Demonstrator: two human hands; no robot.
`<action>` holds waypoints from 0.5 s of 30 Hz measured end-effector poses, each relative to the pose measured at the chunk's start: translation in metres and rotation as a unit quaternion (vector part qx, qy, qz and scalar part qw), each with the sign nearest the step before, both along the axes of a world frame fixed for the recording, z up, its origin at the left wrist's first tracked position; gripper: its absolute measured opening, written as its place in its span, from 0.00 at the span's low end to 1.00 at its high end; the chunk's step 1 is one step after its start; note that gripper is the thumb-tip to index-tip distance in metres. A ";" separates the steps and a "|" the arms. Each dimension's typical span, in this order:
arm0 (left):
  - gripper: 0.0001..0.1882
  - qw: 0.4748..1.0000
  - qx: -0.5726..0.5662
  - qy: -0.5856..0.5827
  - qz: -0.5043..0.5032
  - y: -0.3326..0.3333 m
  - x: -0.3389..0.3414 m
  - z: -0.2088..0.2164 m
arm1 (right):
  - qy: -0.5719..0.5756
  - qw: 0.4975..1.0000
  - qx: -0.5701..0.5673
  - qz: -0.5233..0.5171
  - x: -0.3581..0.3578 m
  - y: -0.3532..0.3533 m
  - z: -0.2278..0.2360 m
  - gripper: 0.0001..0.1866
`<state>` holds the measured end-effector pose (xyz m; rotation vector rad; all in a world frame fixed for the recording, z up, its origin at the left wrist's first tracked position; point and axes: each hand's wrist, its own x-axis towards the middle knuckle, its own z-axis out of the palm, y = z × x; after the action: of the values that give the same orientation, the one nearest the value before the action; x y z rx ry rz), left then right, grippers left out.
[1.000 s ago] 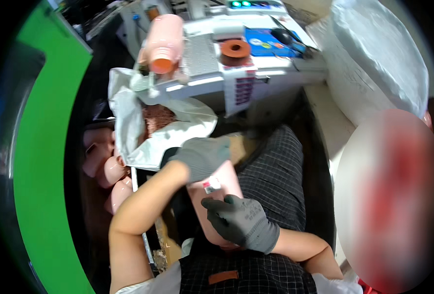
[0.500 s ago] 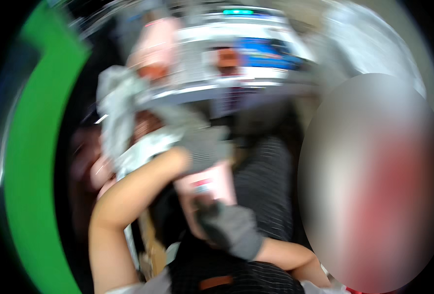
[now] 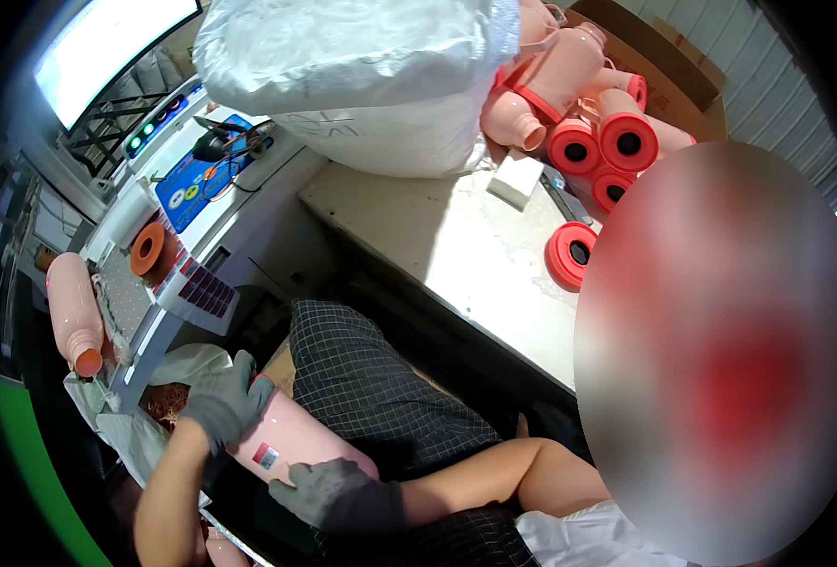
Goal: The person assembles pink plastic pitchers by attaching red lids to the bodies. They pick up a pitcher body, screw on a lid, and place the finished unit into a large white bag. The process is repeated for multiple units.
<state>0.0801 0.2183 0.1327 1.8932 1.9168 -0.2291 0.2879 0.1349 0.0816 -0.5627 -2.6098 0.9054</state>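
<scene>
A pink bottle (image 3: 310,437) with a small red-and-white label lies slantwise over my lap. My left hand (image 3: 222,408), in a grey glove, is closed around its far left end and hides much of that end. Lower on the body, my right hand (image 3: 333,496), gloved too, grips the bottle beside the label. Just beyond my left hand is a whitish plastic bag (image 3: 130,430) with reddish-brown pieces showing in it.
On the machine at left lie another pink bottle (image 3: 76,307), a brown-orange ring (image 3: 154,250) and a blue mat (image 3: 196,194). A big white sack (image 3: 390,113), pink bottles (image 3: 565,71), a red ring-shaped part (image 3: 568,257) and a white block (image 3: 515,180) are on the table. A blurred oval covers the right.
My view has swung to the right, bringing the white table and the bottle pile into sight. Both hands stay on the pink bottle, which now lies tilted more sideways.
</scene>
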 end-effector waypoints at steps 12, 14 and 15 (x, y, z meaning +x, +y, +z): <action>0.11 0.965 0.062 -0.253 -0.004 0.014 0.025 0.028 | 0.337 0.902 -0.257 -0.085 0.063 0.053 -0.034 0.16; 0.10 0.963 0.124 -0.240 -0.018 -0.001 0.010 0.000 | 0.296 0.938 -0.006 -0.179 0.055 0.026 -0.031 0.17; 0.12 0.974 0.123 -0.192 -0.002 0.002 0.011 -0.003 | 0.192 0.964 -0.137 -0.122 0.059 0.034 -0.010 0.17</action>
<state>0.0914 0.2207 0.1292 1.9228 1.7355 0.3669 0.3469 0.1686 0.0712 -0.6839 -2.0357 1.1665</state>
